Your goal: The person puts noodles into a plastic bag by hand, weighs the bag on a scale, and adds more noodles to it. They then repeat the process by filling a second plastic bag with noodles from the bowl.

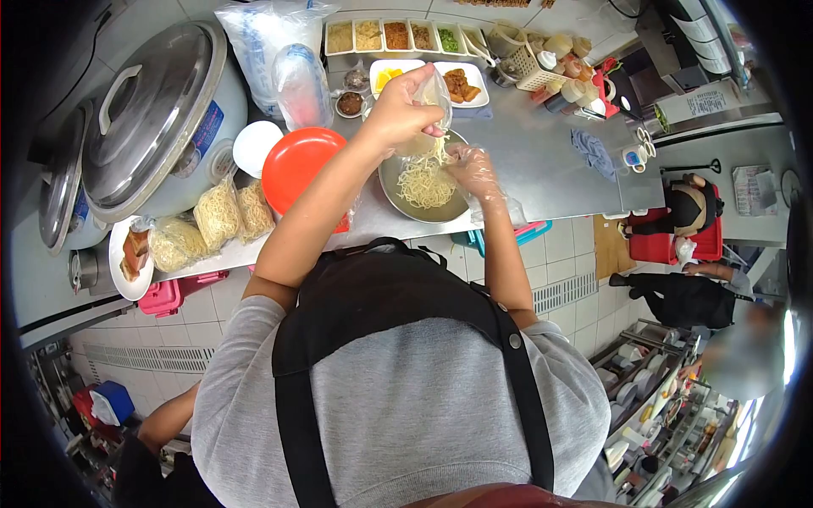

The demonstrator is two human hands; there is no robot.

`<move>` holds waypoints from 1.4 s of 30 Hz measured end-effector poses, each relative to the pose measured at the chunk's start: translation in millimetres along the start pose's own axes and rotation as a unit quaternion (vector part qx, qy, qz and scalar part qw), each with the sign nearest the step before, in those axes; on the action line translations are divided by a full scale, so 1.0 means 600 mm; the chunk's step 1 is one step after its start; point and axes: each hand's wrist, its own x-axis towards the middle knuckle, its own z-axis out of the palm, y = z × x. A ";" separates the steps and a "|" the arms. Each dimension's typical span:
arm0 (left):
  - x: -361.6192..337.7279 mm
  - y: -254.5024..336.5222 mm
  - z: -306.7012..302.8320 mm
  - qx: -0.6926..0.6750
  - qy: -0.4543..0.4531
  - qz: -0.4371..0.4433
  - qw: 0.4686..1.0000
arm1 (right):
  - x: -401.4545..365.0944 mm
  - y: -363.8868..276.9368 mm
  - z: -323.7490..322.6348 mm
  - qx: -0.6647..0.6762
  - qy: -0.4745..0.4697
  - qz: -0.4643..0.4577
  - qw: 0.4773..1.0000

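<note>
Noodles (426, 184) lie in a metal bowl (395, 196) on the steel counter. My left hand (406, 114), bare, is closed on a clear plastic bag (436, 95) above the bowl, and some noodles hang below it. My right hand (476, 172) wears a clear plastic glove and is at the bowl's right rim, fingers bent toward the noodles; what its fingertips hold is hidden. Left of the bowl is an orange-red plate (296, 165). Behind the bowl sit a white dish of brown pieces (461, 85) and a white dish of yellow food (387, 74).
Large lidded pots (157, 110) stand at the left, with bagged noodles (218, 216) before them. A topping tray (396, 35) and sauce bottles (567, 89) line the back. A blue cloth (593, 154) lies right. Two people (694, 207) (686, 296) are at the far right.
</note>
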 end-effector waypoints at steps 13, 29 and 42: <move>-0.011 -0.013 0.016 -0.021 -0.035 -0.033 0.999 | 0.040 0.118 0.110 -0.210 0.053 0.006 0.976; 0.004 -0.160 -0.008 0.128 -0.101 -0.128 0.978 | -0.056 -0.091 -0.080 0.348 0.063 0.027 0.935; -0.012 -0.146 -0.021 0.145 -0.164 -0.129 0.967 | 0.022 -0.081 0.024 -0.099 -0.104 -0.053 0.988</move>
